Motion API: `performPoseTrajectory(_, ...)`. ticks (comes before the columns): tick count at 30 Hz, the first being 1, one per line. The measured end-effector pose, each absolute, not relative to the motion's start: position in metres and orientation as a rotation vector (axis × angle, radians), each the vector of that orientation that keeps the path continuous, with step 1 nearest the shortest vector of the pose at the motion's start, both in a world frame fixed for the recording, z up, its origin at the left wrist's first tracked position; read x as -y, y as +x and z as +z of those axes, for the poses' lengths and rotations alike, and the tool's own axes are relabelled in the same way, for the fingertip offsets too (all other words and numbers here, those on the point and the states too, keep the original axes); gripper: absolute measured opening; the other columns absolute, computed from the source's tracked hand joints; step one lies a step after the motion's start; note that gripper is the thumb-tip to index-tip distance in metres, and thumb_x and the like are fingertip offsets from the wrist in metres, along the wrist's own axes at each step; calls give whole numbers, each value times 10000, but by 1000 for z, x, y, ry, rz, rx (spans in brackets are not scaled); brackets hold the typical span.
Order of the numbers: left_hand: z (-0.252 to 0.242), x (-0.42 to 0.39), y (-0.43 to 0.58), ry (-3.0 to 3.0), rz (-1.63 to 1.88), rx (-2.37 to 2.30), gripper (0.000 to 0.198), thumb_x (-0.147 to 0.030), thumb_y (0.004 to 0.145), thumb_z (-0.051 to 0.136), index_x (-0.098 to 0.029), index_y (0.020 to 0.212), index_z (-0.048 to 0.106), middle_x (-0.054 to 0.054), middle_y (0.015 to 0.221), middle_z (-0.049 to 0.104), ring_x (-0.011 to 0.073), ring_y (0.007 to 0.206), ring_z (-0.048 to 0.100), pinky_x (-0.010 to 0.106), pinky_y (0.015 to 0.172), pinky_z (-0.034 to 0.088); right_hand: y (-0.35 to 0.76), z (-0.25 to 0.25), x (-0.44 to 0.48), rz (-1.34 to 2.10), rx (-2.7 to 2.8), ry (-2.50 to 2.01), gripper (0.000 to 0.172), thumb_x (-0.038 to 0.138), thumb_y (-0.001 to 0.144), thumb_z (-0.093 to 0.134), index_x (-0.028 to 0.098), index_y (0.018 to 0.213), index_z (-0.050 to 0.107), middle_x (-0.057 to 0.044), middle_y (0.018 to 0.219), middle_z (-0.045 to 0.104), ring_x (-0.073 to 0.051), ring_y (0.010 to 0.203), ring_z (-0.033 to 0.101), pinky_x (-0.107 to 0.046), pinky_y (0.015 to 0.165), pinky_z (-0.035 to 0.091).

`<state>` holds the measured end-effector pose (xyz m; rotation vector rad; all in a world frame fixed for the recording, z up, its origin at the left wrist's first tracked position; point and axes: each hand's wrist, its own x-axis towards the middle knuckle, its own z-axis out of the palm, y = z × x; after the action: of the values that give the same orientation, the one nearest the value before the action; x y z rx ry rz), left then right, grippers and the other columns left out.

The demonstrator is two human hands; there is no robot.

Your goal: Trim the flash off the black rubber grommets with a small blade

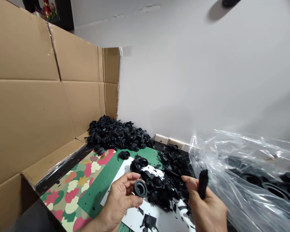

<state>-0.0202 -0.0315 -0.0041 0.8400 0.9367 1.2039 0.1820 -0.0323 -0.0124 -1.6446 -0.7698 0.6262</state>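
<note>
Black all over my work right now: a matte black plastic ring (140,188), a black plastic piece (203,183), and a big black heap of ribbed plastic parts (118,133)! Beneath, patterned paper (71,190) bursts with pink, green, cream and yellow shapes, beside a plain green sheet (94,199) and a black-flecked white sheet (132,222). Tan cardboard (33,96) alongside, pale grey wall (183,64) beyond!

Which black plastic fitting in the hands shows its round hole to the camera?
The black plastic fitting in the left hand: its round hole faces the camera, while the black piece in the right hand shows only a narrow side.
</note>
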Motion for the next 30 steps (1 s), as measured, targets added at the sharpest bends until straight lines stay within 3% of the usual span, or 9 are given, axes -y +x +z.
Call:
performPoseTrajectory(3, -5, 30, -22, 860, 1188, -933, 400, -19, 496, 746, -161, 866, 698, 34, 812, 703, 127, 668, 544, 170, 487, 430, 178, -21, 31, 672, 752, -1551, 622, 712, 675, 604, 137, 879, 724, -104, 790, 694, -237, 667, 597, -283, 472, 363)
performPoseTrajectory(7, -5, 32, -23, 890, 1179, -923, 366, -33, 507, 750, -149, 852, 713, 37, 791, 694, 128, 671, 531, 171, 489, 435, 172, -21, 31, 792, 655, -1404, 658, 735, 625, 652, 115, 837, 713, -40, 626, 624, -163, 550, 538, -255, 459, 362)
performPoseTrajectory(12, -3, 32, -22, 901, 1195, -939, 355, -11, 507, 722, -149, 834, 722, 58, 871, 718, 137, 679, 545, 174, 478, 443, 167, -13, 34, 837, 583, -1335, 667, 751, 589, 674, 116, 792, 701, -7, 589, 593, -139, 556, 518, -280, 572, 423)
performPoseTrajectory(20, -2, 33, -22, 896, 1196, -950, 371, 21, 506, 704, -172, 821, 733, 57, 925, 726, 141, 697, 561, 179, 498, 469, 164, -8, 37, 883, 579, -1303, 658, 764, 598, 659, 136, 794, 674, 12, 591, 588, -133, 562, 502, -281, 605, 393)
performPoseTrajectory(30, -2, 30, -22, 910, 1185, -952, 358, -21, 510, 746, -164, 838, 730, 41, 831, 694, 138, 676, 538, 179, 485, 463, 159, -6, 38, 869, 607, -1317, 674, 791, 618, 614, 142, 792, 666, 5, 586, 579, -151, 587, 505, -298, 630, 374)
